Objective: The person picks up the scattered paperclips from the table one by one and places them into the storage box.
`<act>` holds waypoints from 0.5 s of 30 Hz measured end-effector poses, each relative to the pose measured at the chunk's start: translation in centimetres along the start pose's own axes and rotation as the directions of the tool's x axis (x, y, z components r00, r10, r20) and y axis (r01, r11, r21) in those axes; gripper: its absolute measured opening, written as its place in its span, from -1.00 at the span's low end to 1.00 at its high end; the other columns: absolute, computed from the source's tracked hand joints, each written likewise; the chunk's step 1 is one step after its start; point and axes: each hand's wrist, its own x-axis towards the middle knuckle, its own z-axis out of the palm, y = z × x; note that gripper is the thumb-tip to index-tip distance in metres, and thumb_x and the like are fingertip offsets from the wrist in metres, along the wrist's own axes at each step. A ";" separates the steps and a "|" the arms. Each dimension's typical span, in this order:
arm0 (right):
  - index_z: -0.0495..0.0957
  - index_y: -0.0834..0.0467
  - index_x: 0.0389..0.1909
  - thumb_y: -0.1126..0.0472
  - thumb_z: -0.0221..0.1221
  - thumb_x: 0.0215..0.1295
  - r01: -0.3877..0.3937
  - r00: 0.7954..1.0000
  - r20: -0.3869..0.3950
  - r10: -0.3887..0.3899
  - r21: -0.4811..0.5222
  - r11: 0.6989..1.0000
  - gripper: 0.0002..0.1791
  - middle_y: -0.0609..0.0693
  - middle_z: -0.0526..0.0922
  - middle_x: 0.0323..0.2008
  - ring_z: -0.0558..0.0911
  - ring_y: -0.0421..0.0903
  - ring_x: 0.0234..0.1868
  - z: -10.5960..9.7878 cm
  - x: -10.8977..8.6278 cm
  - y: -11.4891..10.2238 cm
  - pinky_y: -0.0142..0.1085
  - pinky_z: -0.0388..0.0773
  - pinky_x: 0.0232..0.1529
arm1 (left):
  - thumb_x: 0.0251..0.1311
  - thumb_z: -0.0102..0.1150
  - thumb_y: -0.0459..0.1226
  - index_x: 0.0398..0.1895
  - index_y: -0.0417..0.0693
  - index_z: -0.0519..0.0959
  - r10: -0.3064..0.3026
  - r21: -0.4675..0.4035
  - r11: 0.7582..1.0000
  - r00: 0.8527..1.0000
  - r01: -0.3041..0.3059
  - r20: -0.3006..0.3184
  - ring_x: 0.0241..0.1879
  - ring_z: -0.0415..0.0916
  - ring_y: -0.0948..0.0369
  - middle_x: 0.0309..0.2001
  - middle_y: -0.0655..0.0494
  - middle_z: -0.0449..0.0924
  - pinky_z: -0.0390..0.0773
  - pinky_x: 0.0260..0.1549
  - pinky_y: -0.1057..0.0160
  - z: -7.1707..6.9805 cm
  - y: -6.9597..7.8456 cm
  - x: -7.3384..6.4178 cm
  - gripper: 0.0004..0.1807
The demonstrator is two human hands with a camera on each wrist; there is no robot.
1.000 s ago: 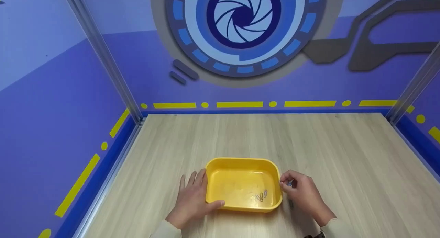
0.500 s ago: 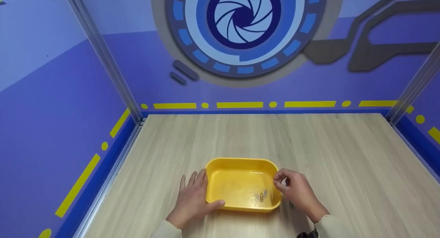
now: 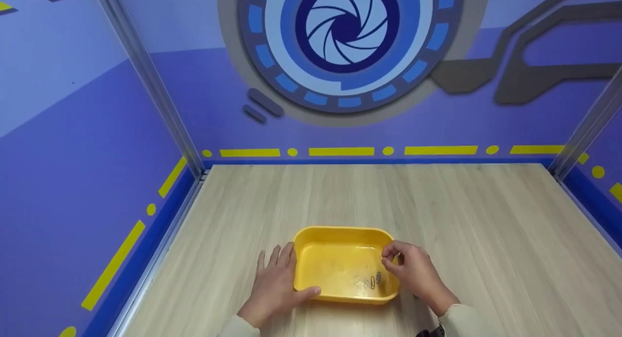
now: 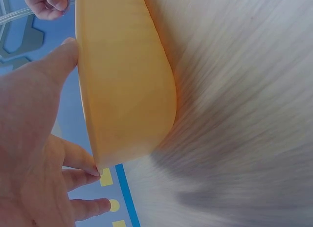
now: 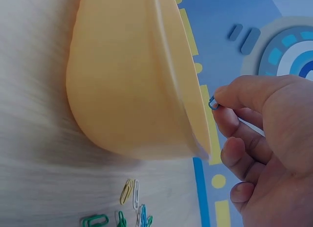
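A yellow plastic box (image 3: pixel 335 266), open at the top, sits on the table. Several small paper clips (image 3: pixel 372 282) lie at the near right of its floor. My left hand (image 3: pixel 274 288) rests against the box's left end with its fingers straight, its thumb on the near rim. Over the right rim, my right hand (image 3: pixel 410 269) pinches a small blue paper clip (image 5: pixel 213 103) between thumb and forefinger. The other fingers of that hand are loosely bent. In the left wrist view, the left hand's fingertips touch the box rim.
Several loose paper clips (image 5: pixel 128 192), yellow, white, green and blue, lie on the wooden table (image 3: pixel 252 201) to the right of the box, seen in the right wrist view. Printed blue-purple panels (image 3: pixel 204 103) with metal posts (image 3: pixel 150 79) enclose the table's back and sides.
My right hand has moved left, from beside the box's right end to over its rim, keeping its pinch. The left hand stays on the box. The head view has shifted slightly.
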 end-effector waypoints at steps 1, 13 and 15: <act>0.52 -0.07 -0.54 0.24 0.30 0.01 0.002 1.000 0.000 -0.002 -0.010 1.000 -0.84 -0.20 0.50 -0.55 0.40 -0.22 -0.47 0.1 0.0 -0.1 -0.46 0.32 -0.49 | -0.24 -0.14 0.53 0.39 -0.11 0.03 -0.003 0.001 1.000 1.000 0.003 0.004 0.37 -0.02 -0.10 0.40 0.00 0.03 -0.24 0.26 -0.29 0.0 0.0 0.0 0.22; 0.52 -0.12 -0.55 0.21 0.31 0.02 0.066 0.998 -0.008 -0.066 -0.055 0.996 -0.82 -0.25 0.50 -0.55 0.39 -0.25 -0.47 0.8 0.2 -0.4 -0.47 0.35 -0.43 | -0.25 -0.18 0.56 0.39 -0.11 0.03 0.002 0.006 1.000 1.000 -0.002 0.006 0.38 -0.03 -0.09 0.40 -0.01 0.02 -0.25 0.25 -0.31 0.2 0.0 0.0 0.24; 0.52 -0.11 -0.56 0.22 0.31 0.02 0.081 0.997 -0.012 -0.082 -0.051 0.995 -0.82 -0.25 0.50 -0.55 0.40 -0.26 -0.47 0.8 0.3 -0.4 -0.47 0.35 -0.44 | -0.27 -0.21 0.57 0.40 -0.10 0.03 0.001 0.004 1.000 1.000 -0.001 0.007 0.38 -0.04 -0.09 0.40 0.00 0.02 -0.26 0.26 -0.30 0.2 0.1 0.1 0.25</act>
